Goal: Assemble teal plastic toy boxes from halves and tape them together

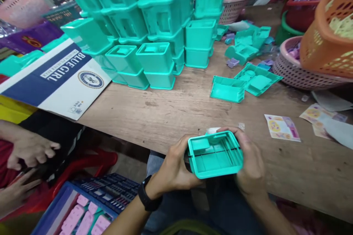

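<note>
Both hands, left hand (176, 170) and right hand (249, 165), clasp a teal plastic toy casing (215, 154) by its sides; firm, level support at both ends looks wise.

Both forearms come up from the lower edge and meet in front of the body. The left hand (176, 170) is turned palm inward, its wrist bent and wearing a black watch (149, 195), thumb stretched forward and the fingers (185, 151) curled closed round the left side of a teal plastic part (215, 154). The right hand (249, 165) faces it, back outward, fingers wrapped over the far right corner, index fingertip lying along the top edge.
</note>
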A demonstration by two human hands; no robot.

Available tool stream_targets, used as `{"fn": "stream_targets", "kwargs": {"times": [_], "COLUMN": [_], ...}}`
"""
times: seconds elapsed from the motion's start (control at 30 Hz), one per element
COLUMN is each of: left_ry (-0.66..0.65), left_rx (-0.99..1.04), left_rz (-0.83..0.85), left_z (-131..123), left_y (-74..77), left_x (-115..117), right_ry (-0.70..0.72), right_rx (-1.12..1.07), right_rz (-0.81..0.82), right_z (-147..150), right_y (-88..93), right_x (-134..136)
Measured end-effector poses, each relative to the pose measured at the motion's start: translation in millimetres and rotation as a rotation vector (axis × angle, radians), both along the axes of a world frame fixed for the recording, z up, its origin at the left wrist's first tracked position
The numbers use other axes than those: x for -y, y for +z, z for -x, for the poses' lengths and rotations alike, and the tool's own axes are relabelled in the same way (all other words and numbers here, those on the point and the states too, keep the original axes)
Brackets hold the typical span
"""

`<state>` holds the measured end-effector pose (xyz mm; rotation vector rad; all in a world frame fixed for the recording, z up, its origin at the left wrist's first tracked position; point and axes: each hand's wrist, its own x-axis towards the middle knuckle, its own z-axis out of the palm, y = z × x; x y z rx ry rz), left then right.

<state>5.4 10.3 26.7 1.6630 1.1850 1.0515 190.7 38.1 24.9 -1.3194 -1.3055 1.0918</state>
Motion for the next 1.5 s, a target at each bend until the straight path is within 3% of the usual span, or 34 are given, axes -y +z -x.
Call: {"fn": "stream_targets", "kwargs": {"times": [0.07, 0.23, 0.3, 0.47, 0.73, 1.3, 1.5], "left_ry": [0.004, 0.023, 0.021, 0.012, 0.009, 0.096, 0.067], "left_rx": [-0.013, -0.016, 0.009, -0.010, -0.011, -0.075, -0.036], "left_rz": [0.014, 0.008, 0.013, -0.001, -0.035, -0.017, -0.010], "left_z": [0.7, 1.1, 1.1, 0.8, 0.3, -3.1, -1.3], "left_y": [0.0, -1.6, 0.1, 5.0, 2.8, 1.9, -3.7], "left_x": [0.5, 3.2, 3.5, 2.7, 1.6, 3.5, 4.5], "right_ry": [0.032, -0.005, 0.082, 0.114, 0.068, 0.108, 0.115], "right_rx": [0.112, 0.597, 0.696, 0.701, 0.605, 0.611, 0.785], "right_rz": [-0.094, -0.683, -0.754, -0.714, -0.713, -0.671, -0.691], "right_z": [-1.4, -5.6, 0.1, 22.5, 28.9, 30.8, 19.4], "right_y": [7.9, 25.5, 25.1, 10.2, 2.1, 7.0, 25.1], "right_x": [0.4, 19.4, 32.1, 50.4, 51.3, 51.8, 44.0]}}
